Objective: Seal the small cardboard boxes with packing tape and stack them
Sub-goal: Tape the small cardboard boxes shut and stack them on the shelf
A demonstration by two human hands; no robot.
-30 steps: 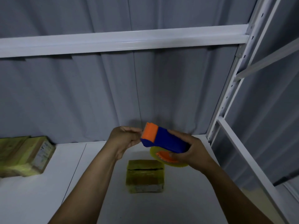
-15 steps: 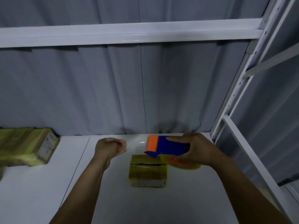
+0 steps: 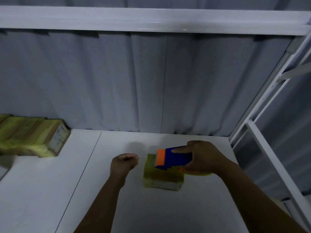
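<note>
A small tape-wrapped cardboard box [image 3: 161, 176] lies on the white shelf [image 3: 50, 190], near the middle. My right hand [image 3: 203, 157] grips a blue and orange tape dispenser [image 3: 175, 158], and the dispenser's orange front end hovers over the box's top. The yellowish tape roll [image 3: 198, 173] shows under that hand. My left hand [image 3: 123, 163] is closed just left of the box. Its fingertips pinch a faint pale strip that looks like the tape end [image 3: 139, 155]. The box's right side is hidden by the dispenser.
Several sealed boxes [image 3: 30, 135] are stacked at the far left against the grey curtain. A white shelf beam [image 3: 151, 21] runs overhead. The rack's upright post [image 3: 269, 91] and side rail stand at the right.
My right hand has lowered the dispenser from mid-air down over the box. My left hand has left the dispenser's front, moved left and down, and stayed closed.
</note>
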